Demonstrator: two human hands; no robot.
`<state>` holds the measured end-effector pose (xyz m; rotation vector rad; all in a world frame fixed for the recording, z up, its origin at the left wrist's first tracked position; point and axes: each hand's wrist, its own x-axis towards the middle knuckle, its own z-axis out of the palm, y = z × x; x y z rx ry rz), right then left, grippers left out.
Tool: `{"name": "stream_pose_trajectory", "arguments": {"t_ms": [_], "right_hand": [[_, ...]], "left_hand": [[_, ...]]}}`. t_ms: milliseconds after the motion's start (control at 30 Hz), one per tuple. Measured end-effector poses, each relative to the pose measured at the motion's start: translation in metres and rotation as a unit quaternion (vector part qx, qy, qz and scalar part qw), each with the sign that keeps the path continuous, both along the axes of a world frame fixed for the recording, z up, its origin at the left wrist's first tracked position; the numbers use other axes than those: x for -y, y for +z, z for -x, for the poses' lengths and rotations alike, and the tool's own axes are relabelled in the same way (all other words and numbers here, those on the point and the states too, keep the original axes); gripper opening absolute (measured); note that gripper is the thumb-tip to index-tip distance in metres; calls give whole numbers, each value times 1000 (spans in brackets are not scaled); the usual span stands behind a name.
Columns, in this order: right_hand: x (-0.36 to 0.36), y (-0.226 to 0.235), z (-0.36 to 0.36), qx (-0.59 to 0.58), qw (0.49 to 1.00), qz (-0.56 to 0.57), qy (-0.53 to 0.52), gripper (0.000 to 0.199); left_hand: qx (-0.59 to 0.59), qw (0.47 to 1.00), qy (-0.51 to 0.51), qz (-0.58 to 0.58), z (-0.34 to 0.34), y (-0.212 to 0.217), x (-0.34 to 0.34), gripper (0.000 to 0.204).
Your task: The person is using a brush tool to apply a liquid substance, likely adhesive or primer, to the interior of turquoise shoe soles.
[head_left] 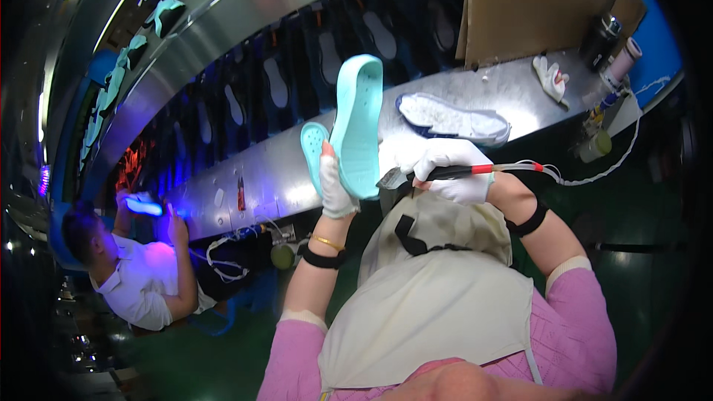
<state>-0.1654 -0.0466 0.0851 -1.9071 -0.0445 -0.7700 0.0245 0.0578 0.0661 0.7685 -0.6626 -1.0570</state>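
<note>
My left hand (pixel 336 191), in a white fingerless glove, grips a mint-green shoe sole (pixel 358 122) held upright with its hollow inner side showing. Against its left side is a smaller mint-green piece with small holes (pixel 315 150); I cannot tell whether the two are joined. In my white-gloved right hand (pixel 451 167) is a flat brush (pixel 445 172) with a dark handle and red bands. Its grey bristle head is beside the sole's lower right edge; whether they touch is unclear. A thin pale tube (pixel 594 181) runs from the handle's end.
On the metal bench (pixel 278 163) lies a sole filled with white material (pixel 453 117). A crumpled glove (pixel 551 78), a dark flask (pixel 600 41) and a cardboard sheet (pixel 546 7) are at right. Behind runs a rack of dark shoe forms (pixel 276 82). A co-worker (pixel 141 267) sits at left.
</note>
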Motion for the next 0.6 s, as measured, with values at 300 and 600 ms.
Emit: {"name": "stream_pose_trajectory", "arguments": {"t_ms": [300, 600], "right_hand": [[37, 24, -4, 81, 984, 105, -122, 19], [26, 28, 51, 97, 958, 5, -272, 14]], "left_hand": [[1, 999, 18, -29, 7, 10, 0, 64], [11, 980, -152, 128, -25, 213, 120, 51]]}}
